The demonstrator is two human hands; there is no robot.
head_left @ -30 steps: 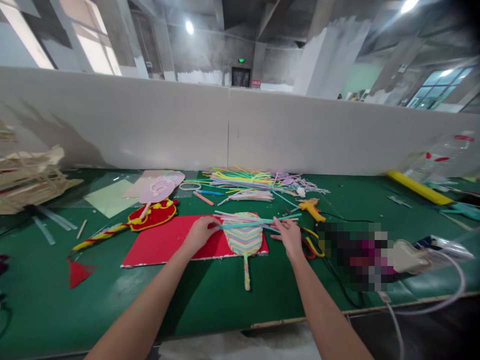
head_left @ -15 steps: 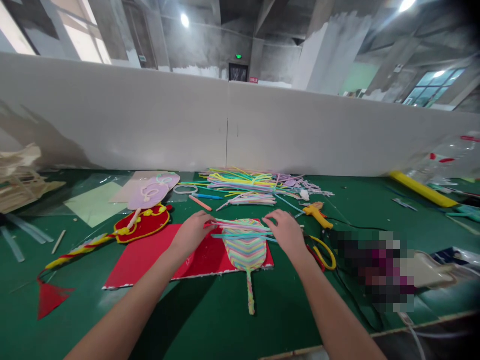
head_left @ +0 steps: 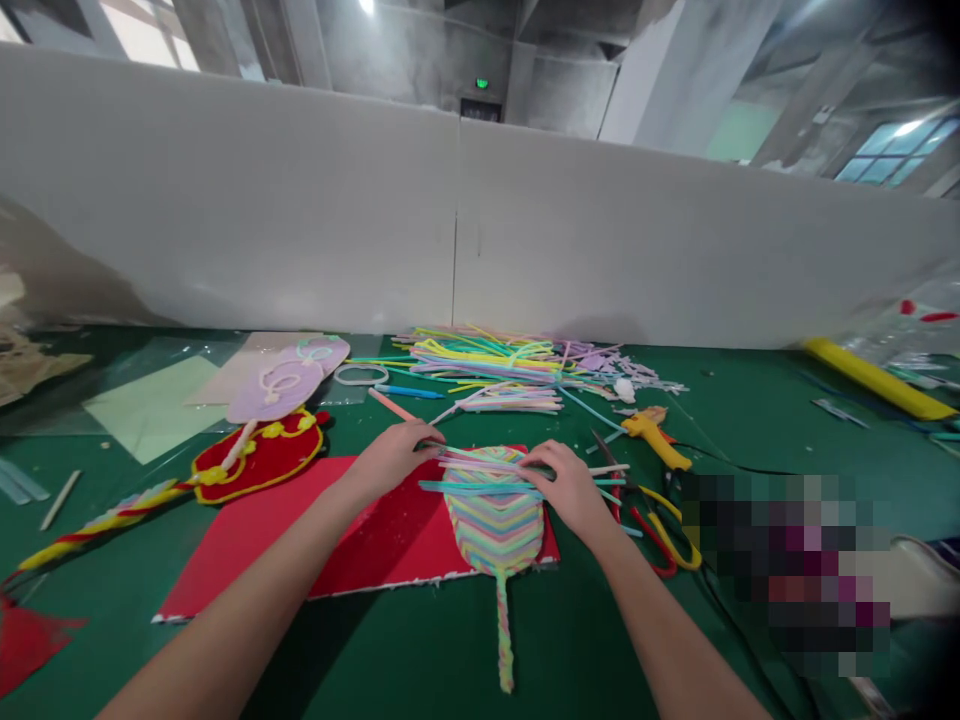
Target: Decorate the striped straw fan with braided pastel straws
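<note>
A striped pastel fan [head_left: 495, 525] with a twisted handle lies partly on a red board [head_left: 375, 540]. Pastel pipe cleaners [head_left: 480, 461] stretch across its upper part. At their left end, my left hand [head_left: 397, 455] pinches them. My right hand [head_left: 562, 480] is closed on the same strips near the fan's upper right edge, and their ends stick out beyond it. Teal pipe cleaners [head_left: 465, 487] lie just below, across the fan, partly under my right hand.
Bundled pipe cleaners [head_left: 510, 365] lie behind the fan. Scissors [head_left: 660, 525] and a yellow glue gun [head_left: 656, 437] are at the right. A red fan [head_left: 259, 460] and a purple fan [head_left: 289, 380] lie left. A white partition [head_left: 300, 220] stands behind.
The view has tilted down and come nearer. My right hand has moved inward along the pipe cleaners, so their right ends now show past it. My left hand still pinches them.
</note>
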